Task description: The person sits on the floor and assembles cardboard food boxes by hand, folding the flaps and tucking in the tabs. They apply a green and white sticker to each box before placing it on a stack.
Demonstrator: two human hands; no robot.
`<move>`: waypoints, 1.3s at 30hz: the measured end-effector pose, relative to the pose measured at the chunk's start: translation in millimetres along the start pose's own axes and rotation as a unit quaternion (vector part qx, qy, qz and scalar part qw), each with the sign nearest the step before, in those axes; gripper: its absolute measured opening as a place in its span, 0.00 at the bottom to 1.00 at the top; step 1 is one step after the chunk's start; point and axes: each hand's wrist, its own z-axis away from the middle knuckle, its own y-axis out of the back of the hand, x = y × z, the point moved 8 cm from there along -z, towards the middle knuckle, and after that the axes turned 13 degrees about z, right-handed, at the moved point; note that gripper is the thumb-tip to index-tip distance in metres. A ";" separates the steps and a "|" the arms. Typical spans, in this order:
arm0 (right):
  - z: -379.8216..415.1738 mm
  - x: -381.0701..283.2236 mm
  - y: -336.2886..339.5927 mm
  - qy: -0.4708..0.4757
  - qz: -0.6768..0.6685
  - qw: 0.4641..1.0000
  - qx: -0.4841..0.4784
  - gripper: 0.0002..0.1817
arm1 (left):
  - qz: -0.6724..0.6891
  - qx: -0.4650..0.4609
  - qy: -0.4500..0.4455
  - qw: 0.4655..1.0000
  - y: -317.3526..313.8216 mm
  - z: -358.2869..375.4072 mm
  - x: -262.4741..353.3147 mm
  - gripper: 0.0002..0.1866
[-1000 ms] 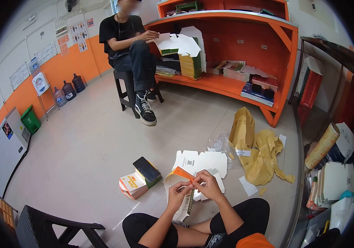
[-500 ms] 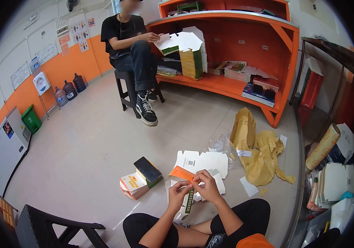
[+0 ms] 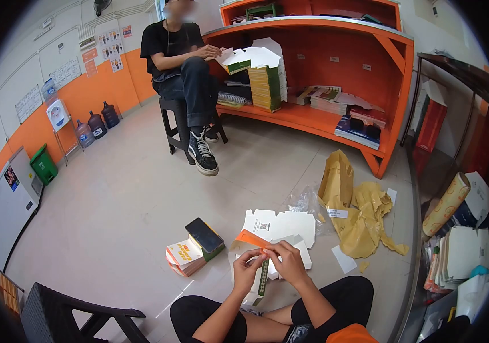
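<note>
I sit cross-legged on the floor. My left hand (image 3: pixel 246 270) and my right hand (image 3: pixel 288 263) together grip a flat cardboard box blank (image 3: pixel 250 240), white with an orange flap and a green patterned edge hanging down between my hands. Under it on the floor lies a pile of unfolded white blanks (image 3: pixel 278 225). Just left of my hands a black phone (image 3: pixel 204 234) rests on a small stack of folded boxes (image 3: pixel 184 255).
Crumpled brown wrapping paper (image 3: pixel 354 211) and clear plastic lie to the right. A person in black (image 3: pixel 184 63) sits on a stool holding a box blank by the orange shelf unit (image 3: pixel 336 74). A dark chair (image 3: pixel 67 317) stands at my lower left; cluttered racks fill the right.
The blank has turned in my hands: its wide white panel folded in, so the narrow green edge now hangs down. The seated person has lowered their blank slightly.
</note>
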 end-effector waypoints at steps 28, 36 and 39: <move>4.5 -3.6 -16.6 0.027 -0.053 0.998 0.014 0.06 | 0.091 0.027 0.018 0.995 12.1 -3.4 -4.7 0.11; 6.0 21.9 -39.8 -0.010 -0.146 0.975 -0.165 0.34 | 0.257 0.089 0.119 0.955 40.3 -16.8 -15.8 0.17; 11.7 31.7 -41.7 -0.013 0.072 0.976 -0.206 0.41 | 0.354 0.009 0.129 0.926 26.2 -13.9 6.1 0.21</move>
